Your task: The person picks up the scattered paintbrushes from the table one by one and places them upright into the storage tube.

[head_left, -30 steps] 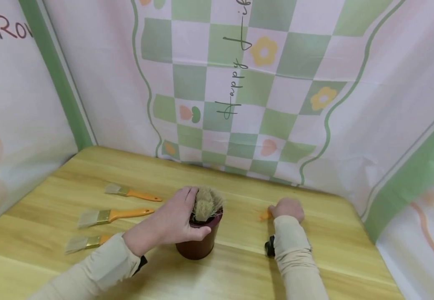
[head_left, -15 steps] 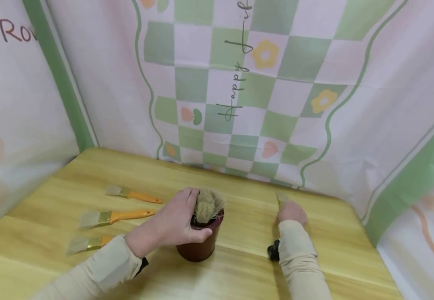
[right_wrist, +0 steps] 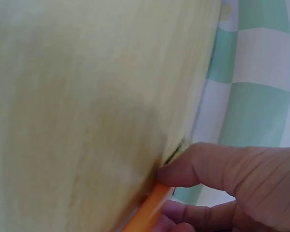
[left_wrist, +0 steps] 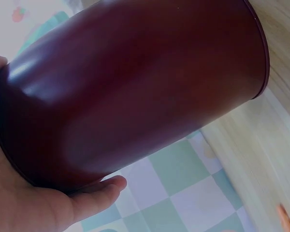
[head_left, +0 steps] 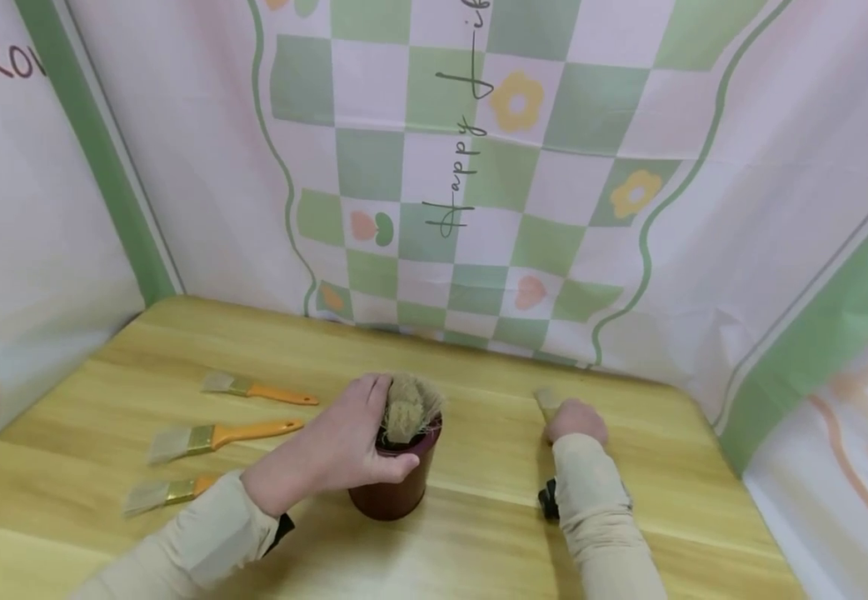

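Note:
A dark red-brown cylindrical pot (head_left: 389,493) stands upright on the table, with a tan, bristly fibrous mass (head_left: 406,410) in its mouth. My left hand (head_left: 336,435) grips the pot by its rim, thumb on the near side. In the left wrist view the smooth pot wall fills most of the picture. Further right, my right hand (head_left: 580,422) holds a paintbrush (head_left: 546,402) low at the tabletop, its bristles pointing toward the backdrop. The right wrist view shows the thumb and fingers pinching its orange handle (right_wrist: 152,210); most of the bristles are hidden there.
Three more paintbrushes with orange handles lie at the left: a small one (head_left: 257,388), a middle one (head_left: 220,437) and a near one (head_left: 167,493), partly behind the left sleeve. A checkered fabric backdrop (head_left: 464,237) borders the wooden table (head_left: 479,546) at the back.
The brush in my right hand has turned: its orange part showed left of the hand, and now its bristles show beyond it. My left hand keeps its grip on the pot.

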{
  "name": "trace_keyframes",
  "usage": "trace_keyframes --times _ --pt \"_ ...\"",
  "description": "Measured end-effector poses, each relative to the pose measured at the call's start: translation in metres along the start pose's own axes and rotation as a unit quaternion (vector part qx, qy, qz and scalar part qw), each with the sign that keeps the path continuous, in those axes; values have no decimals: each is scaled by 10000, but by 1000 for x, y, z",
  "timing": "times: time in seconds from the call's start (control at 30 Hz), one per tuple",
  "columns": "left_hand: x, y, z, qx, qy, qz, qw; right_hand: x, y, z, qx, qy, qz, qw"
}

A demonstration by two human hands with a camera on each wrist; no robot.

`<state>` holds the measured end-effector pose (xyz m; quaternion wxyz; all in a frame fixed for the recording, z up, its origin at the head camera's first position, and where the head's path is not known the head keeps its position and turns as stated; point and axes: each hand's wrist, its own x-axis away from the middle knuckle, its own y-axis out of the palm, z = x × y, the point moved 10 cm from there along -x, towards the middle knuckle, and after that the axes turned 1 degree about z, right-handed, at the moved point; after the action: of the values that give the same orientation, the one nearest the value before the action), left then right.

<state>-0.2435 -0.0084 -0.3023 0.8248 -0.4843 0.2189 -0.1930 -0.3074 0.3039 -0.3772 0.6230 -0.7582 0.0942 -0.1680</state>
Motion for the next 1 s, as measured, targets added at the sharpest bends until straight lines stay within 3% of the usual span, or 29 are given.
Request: trace_keyframes --times 0.2,0.4,0.6,0.73,0.8,0.83,0.93,1.0 --pt "-2 -2 1 -84 47 49 9999 10 -2 -6 70 -160 -99 9998" --pt "-2 -1 3 -141 104 73 9998 20 4 -14 -286 -320 -183 9989" --pt "-2 -1 6 -150 130 65 9998 25 5 -19 -750 -469 -316 9956" --pt "-1 -3 5 -117 122 94 9998 26 3 -22 -1352 -548 -467 9882" --pt "0 -3 5 -117 124 125 9998 27 2 -29 -1959 -709 -700 9755" --pt "1 -3 5 -118 120 129 9998 28 3 -35 -2390 -854 -918 9629" --pt "2 -3 3 -74 87 106 9999 39 1 -58 -3556 -1301 -1738 9091" --pt "3 -2 2 -41 30 75 10000 48 -3 -74 -3985 -1594 -2190 8763"
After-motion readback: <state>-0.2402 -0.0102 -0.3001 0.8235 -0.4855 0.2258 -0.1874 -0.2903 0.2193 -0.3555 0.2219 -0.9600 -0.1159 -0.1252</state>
